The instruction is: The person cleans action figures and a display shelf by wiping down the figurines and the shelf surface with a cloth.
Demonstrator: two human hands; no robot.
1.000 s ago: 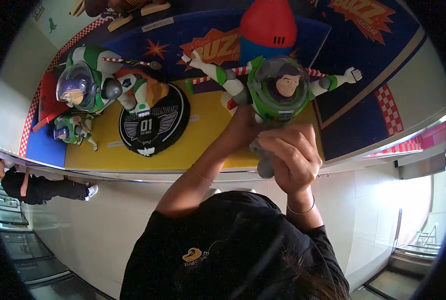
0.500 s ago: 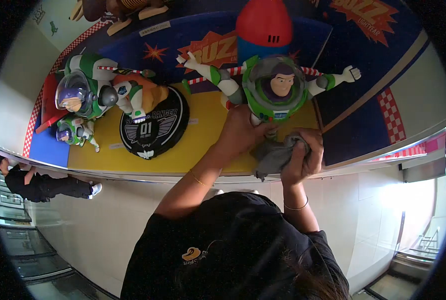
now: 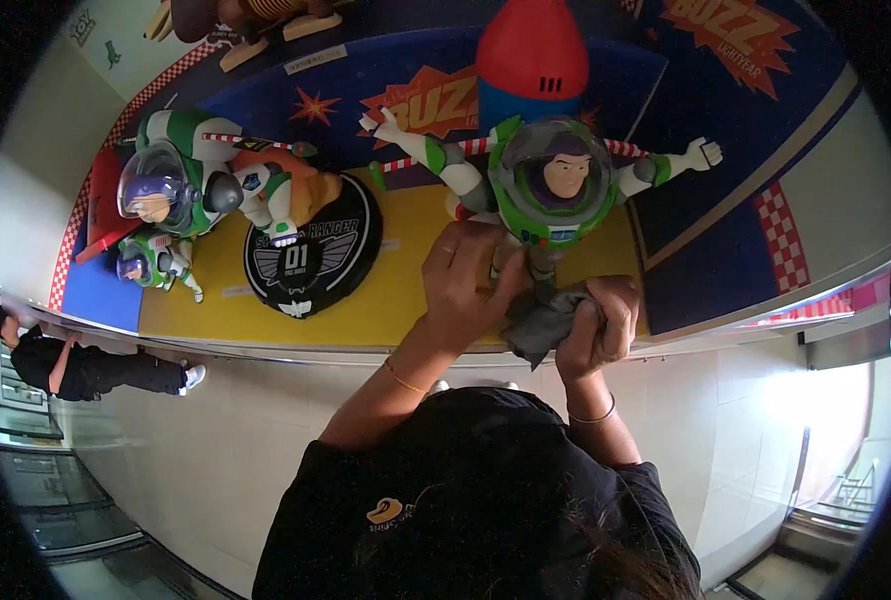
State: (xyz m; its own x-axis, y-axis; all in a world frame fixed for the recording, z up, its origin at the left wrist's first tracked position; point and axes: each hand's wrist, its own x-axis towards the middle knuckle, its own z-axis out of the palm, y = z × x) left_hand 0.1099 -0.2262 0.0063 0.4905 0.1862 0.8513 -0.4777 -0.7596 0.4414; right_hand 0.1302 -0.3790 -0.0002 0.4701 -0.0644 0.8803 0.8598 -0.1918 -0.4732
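A large Buzz Lightyear figure [image 3: 558,225] with outstretched arms and a clear helmet stands on the yellow shelf top [image 3: 406,290]. My left hand [image 3: 469,280] is closed around its lower body, just under the chest, with the thumb at the front. A crumpled grey cloth [image 3: 541,328] is bunched in my right hand [image 3: 606,322], whose fingers are curled over it. The cloth touches the figure's leg area. The figure's feet and much of its legs are hidden behind my hands and the cloth.
To the left are a round black base [image 3: 311,255], a flying Buzz figure [image 3: 161,190] and a small figure [image 3: 156,262]. A red and blue rocket [image 3: 533,50] stands behind. Low blue panels border the shelf. Another person [image 3: 61,360] stands at far left.
My left hand has slid slightly down along the figure, its fingers more bent. My right hand and the cloth have shifted a little down and left. The figure stays upright.
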